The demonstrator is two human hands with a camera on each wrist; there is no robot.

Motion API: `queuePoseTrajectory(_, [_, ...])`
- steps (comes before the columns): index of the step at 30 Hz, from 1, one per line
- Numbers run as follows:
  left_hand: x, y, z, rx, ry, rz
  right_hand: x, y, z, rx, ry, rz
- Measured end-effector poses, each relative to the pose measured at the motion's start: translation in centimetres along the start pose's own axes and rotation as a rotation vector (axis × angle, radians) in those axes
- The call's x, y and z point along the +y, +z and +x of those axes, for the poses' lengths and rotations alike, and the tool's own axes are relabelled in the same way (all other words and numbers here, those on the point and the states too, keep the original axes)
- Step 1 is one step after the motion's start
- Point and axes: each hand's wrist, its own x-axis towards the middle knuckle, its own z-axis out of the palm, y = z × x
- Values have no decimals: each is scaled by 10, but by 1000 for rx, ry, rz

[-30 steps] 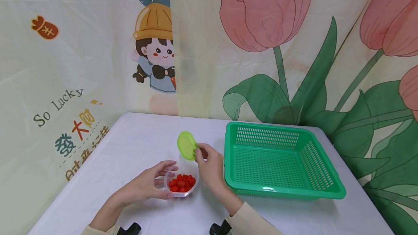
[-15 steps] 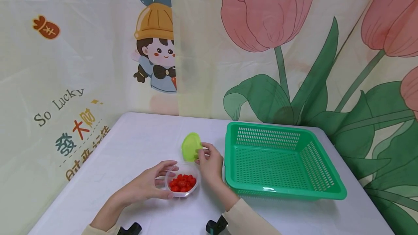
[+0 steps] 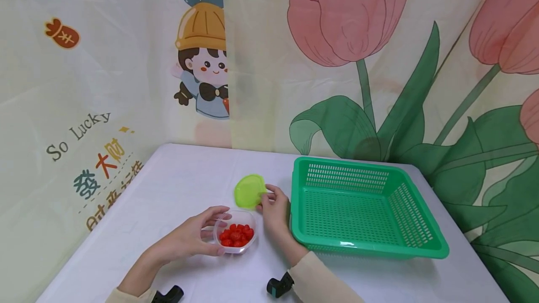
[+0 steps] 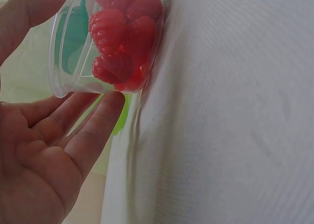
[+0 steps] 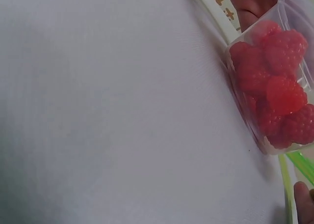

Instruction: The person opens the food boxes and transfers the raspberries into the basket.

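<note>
My left hand (image 3: 198, 235) holds a clear plastic container (image 3: 243, 217) standing on the table, thumb at the near side and fingers round the far side. Red raspberries (image 3: 236, 235) lie inside, and its top is off. Seen from the left wrist, the fingertips (image 4: 116, 100) meet the container's wall (image 4: 73, 79) beside the berries. My right hand (image 3: 275, 209) pinches the right edge of a light green lid (image 3: 248, 191) just behind the container, low over the table. In the right wrist view, only a bit of the lid (image 5: 300, 166) and fingertips (image 5: 303, 202) show.
A large green plastic basket (image 3: 370, 248) with slotted sides stands to the right, close by the right hand. A white cloth (image 3: 189, 172) covers the table. Behind it hangs a printed curtain (image 3: 261, 59) with tulips and a cartoon figure.
The lid, tilted up in my right hand before, has come down to lie nearly flat behind the container, a little to the right. My left hand and the container stay in place.
</note>
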Motion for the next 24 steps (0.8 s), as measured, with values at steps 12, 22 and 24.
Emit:
queuePoseTrajectory(12, [1, 0, 0, -6, 30, -6, 7, -2, 2, -40, -30, -176])
queuePoseTrajectory(22, [-1, -1, 1, -14, 27, -22, 3, -8, -4, -93, -203, -438])
queuePoseTrajectory(24, [-1, 0, 0, -14, 27, -22, 4, -9, -5, -98, -236, -460])
